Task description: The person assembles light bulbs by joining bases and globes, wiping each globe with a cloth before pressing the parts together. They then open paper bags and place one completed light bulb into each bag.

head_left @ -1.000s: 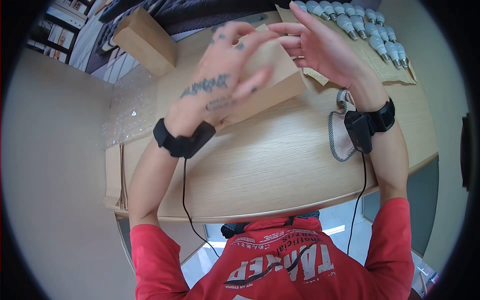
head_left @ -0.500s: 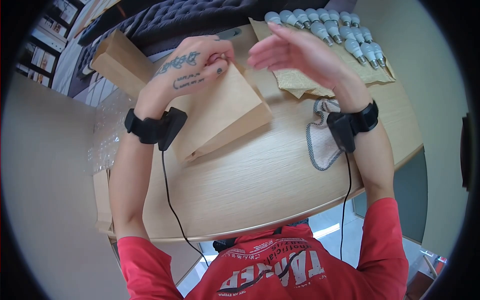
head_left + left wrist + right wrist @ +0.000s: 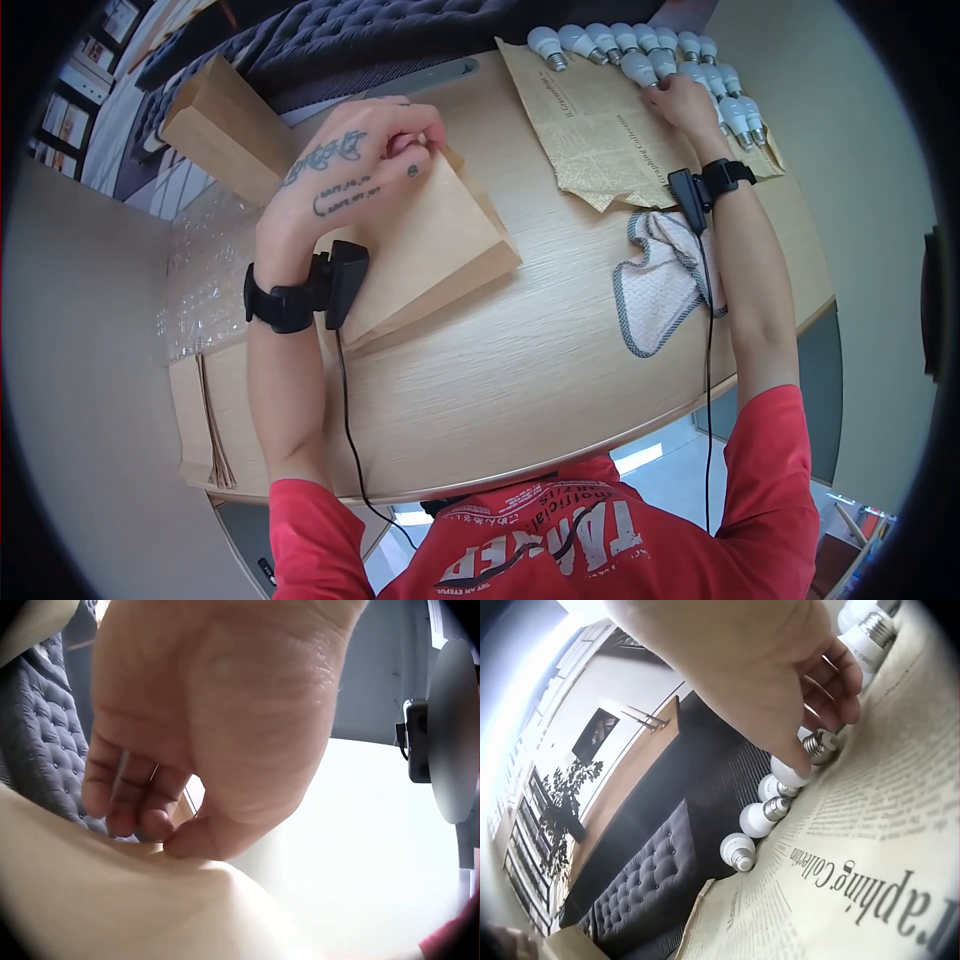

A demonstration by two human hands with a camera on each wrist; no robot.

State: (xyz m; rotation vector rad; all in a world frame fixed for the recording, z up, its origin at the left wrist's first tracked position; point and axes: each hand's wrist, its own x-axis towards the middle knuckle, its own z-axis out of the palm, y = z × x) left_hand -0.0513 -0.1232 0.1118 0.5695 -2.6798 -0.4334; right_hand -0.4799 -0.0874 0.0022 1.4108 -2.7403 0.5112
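Observation:
My left hand [image 3: 370, 160] pinches the top edge of a brown paper bag [image 3: 425, 235], thumb against curled fingers. In the left wrist view, the thumb and fingertips meet at the bag's edge [image 3: 150, 859]. My right hand [image 3: 690, 105] reaches over rows of white light bulbs laid out on a printed paper sheet [image 3: 590, 150]. Thumb and fingers close around one light bulb [image 3: 637, 68], its screw base between them in the right wrist view. Several other bulbs [image 3: 739, 851] lie beside it, and the hand partly covers some.
Another paper bag [image 3: 225, 125] stands open at the back left. Bubble wrap [image 3: 200, 290] and a stack of flat paper bags [image 3: 195, 420] lie on the table's left side. A pale cloth [image 3: 650, 290] with a striped border lies under the right forearm.
My left hand has taken hold of the paper bag's edge and drawn the bag left and nearer. My right hand has gone from beside the bag to the bulbs at the back right.

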